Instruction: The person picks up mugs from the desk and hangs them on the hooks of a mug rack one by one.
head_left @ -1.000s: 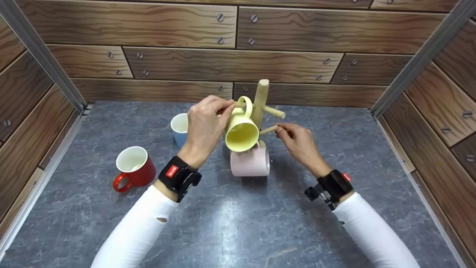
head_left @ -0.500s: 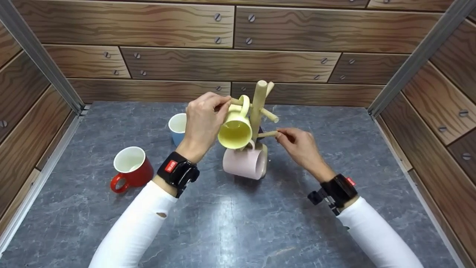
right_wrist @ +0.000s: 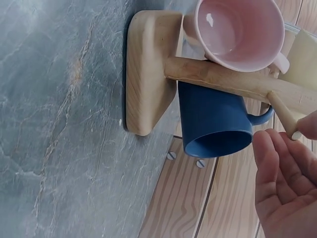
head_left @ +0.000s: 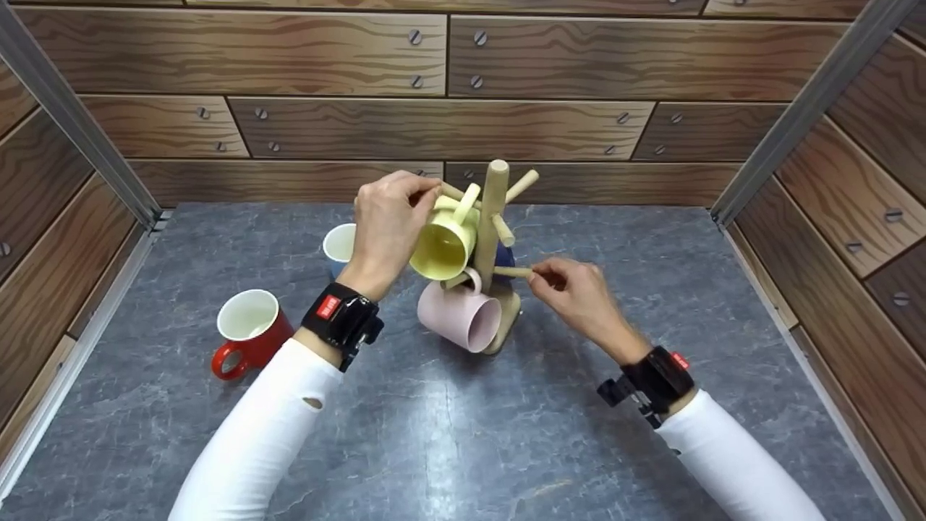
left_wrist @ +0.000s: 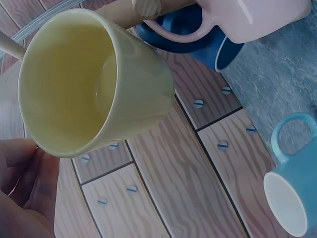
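From where I stand, the plank-patterned wall [head_left: 376, 126] is the biggest thing, closing off the far side of a grey marbled tabletop [head_left: 550, 449]. Toward the back of that surface, near the middle, is a wooden mug tree [head_left: 495, 217], its base seemingly flat on the tabletop.

The person's left hand [head_left: 385, 228] and right hand [head_left: 579, 298] are on opposite sides of it, each pinching wood between thumb and fingers; neither holds a mug.

The red mug [head_left: 255, 336] stands upright at the left, handle toward the person. The pink mug [head_left: 456, 315] hangs low at the front, tipped sideways. The yellow mug [head_left: 445, 250] hangs above it, mouth forward and down; I can't tell whether the two touch. A dark-blue mug [right_wrist: 215, 121] is behind the post, and a light-blue mug [left_wrist: 297, 183] stands beyond the left wrist.

Smallest are the pegs. The left fingertips are clamped on the end of the upper peg [head_left: 451, 191], which runs through the yellow handle; the right ones pinch the tip of the lower peg [head_left: 512, 272].

This looks like steadying or turning the tree. I'd move both hands together, slowly, without lifting, and keep the upper peg from dipping, lest the yellow handle slide off.
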A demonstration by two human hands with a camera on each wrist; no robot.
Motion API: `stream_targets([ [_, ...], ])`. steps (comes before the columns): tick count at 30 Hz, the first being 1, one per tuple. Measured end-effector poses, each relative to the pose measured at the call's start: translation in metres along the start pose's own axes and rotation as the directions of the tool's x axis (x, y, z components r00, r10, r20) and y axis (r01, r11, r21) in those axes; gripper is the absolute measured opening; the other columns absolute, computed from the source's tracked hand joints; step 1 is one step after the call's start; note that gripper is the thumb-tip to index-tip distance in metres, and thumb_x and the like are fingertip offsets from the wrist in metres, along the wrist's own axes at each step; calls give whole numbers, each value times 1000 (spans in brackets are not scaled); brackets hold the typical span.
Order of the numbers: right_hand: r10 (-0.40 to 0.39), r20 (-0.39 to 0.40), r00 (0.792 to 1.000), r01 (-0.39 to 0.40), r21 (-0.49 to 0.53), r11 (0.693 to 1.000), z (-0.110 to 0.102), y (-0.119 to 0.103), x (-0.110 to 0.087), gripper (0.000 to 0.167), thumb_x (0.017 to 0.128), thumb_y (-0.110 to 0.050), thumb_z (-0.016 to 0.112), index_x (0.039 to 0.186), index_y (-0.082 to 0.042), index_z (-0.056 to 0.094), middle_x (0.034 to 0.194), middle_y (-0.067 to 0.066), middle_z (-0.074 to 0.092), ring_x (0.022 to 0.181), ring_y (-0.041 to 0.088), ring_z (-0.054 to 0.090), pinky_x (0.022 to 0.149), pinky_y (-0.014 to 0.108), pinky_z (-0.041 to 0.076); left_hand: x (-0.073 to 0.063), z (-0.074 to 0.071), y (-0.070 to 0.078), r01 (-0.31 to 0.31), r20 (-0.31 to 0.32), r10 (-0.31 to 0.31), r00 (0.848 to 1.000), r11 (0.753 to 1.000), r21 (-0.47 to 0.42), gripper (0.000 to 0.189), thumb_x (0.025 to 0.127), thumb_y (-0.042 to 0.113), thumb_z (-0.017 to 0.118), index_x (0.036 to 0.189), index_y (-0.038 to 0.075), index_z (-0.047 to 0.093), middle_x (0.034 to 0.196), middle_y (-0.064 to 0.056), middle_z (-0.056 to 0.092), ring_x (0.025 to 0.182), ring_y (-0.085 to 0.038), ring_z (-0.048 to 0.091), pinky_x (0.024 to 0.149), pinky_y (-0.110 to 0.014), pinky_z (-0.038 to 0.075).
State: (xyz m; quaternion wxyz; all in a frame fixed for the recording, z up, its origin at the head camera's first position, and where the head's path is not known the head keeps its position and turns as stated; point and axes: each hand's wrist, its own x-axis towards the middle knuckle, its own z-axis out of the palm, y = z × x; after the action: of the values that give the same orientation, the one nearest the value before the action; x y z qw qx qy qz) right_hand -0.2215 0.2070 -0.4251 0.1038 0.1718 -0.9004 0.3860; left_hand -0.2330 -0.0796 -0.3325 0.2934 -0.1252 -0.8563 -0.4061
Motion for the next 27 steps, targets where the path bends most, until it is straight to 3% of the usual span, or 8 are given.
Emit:
stream_targets([
  [9,20,19,1000,-20,19,1000,0,-6,-9,10,102,-6,77,104,-1,86,93,15,84,80,8,63,73,14,48,8,5,3,-19,36,17,999,998,52,14,106,5,84,117,-2,90,115,-19,90,110,-38,89,101,-48,73],
  [22,-60,24,998,60,25,998,5,-11,-20,8,102,-7,82,97,-1,83,87,12,80,78,3,61,71,17,53,18,11,7,-26,105,19,994,997,69,15,106,2,82,120,0,89,121,-21,89,116,-39,88,107,-46,72],
  [27,-71,28,997,70,39,997,6,-14,-24,7,101,-6,82,96,-1,83,86,10,80,77,0,60,70,15,52,20,10,6,-73,142,64,988,996,59,17,107,0,80,121,-1,89,117,-21,89,114,-41,87,106,-49,72],
])
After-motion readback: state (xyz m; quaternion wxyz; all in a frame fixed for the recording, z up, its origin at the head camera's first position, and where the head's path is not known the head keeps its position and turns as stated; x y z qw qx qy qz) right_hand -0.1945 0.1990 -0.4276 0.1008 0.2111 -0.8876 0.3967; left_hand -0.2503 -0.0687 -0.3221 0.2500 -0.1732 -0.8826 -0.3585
